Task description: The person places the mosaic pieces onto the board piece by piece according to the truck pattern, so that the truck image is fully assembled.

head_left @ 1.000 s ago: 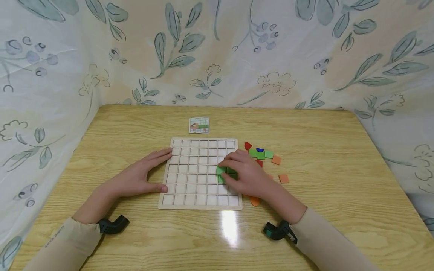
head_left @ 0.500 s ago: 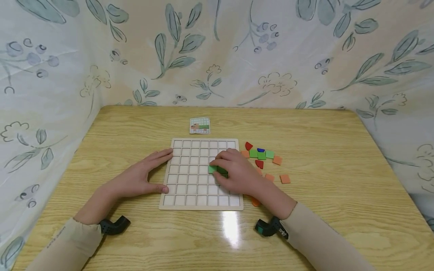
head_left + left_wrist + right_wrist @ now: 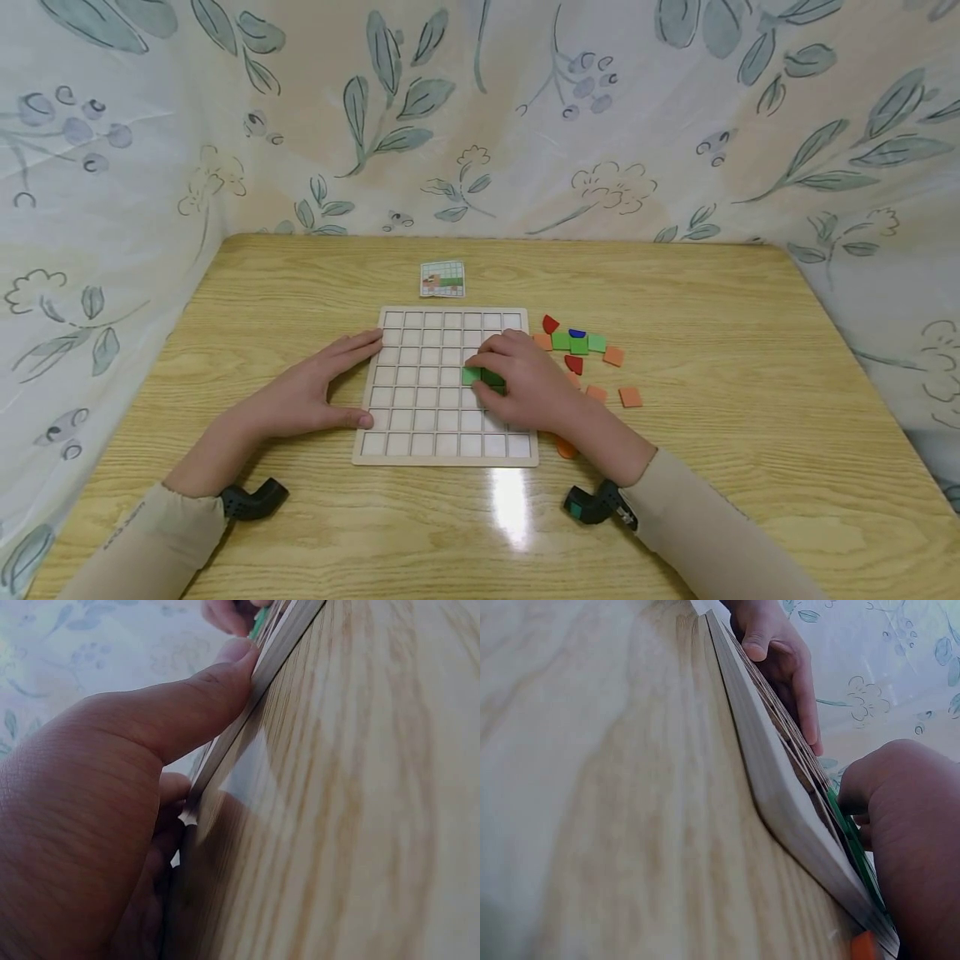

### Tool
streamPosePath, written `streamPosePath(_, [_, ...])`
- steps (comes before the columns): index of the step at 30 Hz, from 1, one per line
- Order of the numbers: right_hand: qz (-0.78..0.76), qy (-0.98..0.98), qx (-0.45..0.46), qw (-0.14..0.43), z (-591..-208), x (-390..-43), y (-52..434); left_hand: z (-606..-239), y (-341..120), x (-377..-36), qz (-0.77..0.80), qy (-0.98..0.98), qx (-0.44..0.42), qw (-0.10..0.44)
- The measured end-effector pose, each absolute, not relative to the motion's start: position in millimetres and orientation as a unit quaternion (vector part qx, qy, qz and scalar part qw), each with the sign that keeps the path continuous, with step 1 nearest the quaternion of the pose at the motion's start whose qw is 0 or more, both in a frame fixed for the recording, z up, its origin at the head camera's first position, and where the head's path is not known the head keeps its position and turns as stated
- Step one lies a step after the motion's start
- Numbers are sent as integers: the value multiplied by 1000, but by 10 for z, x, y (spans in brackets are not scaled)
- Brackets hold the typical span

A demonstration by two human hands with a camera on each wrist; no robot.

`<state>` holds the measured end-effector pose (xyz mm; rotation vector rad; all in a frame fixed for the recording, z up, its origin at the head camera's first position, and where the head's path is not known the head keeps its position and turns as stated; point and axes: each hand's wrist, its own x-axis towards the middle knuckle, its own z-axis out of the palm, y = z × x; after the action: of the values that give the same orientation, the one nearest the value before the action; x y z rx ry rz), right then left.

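Observation:
A pale wooden grid board (image 3: 420, 400) lies flat on the table. My left hand (image 3: 315, 387) braces its left edge, the thumb (image 3: 172, 712) against the board's rim (image 3: 277, 652) and the straight fingers near the top-left corner. My right hand (image 3: 528, 379) rests on the board's right half, fingers curled over a small cluster of green tiles (image 3: 474, 376) lying on the cells. In the right wrist view the green tiles (image 3: 853, 841) show as thin edges under that hand (image 3: 907, 817), above the board's side (image 3: 780, 795). How many tiles the hand covers is hidden.
Loose tiles lie right of the board: a red piece (image 3: 551, 323), a green row (image 3: 577, 342) with a blue piece (image 3: 576, 332), orange squares (image 3: 631, 397). A small pattern card (image 3: 442, 278) sits behind the board. Patterned cloth walls enclose the table (image 3: 712, 333).
Since a second ago my right hand slid the green tiles left and slightly up across the board. In the last half second nothing visibly moved. The left hand stayed put.

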<state>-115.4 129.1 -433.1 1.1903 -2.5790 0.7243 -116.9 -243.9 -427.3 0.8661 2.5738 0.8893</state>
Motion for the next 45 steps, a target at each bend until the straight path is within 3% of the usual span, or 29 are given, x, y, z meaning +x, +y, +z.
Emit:
streamPosePath(18, [239,-888,371,131,-4273,-1105,1469,-4260,-2408,-1198,300,894,301,139])
streamPosePath(34, [223,-889,350,194,-4312,-1268,1913,-4284,-2437,-1179,308,891,305,139])
streamPosePath(45, [224,-901,325,182,-4319,-1348,2154,-4290,-2451,-1172,306,892,304,136])
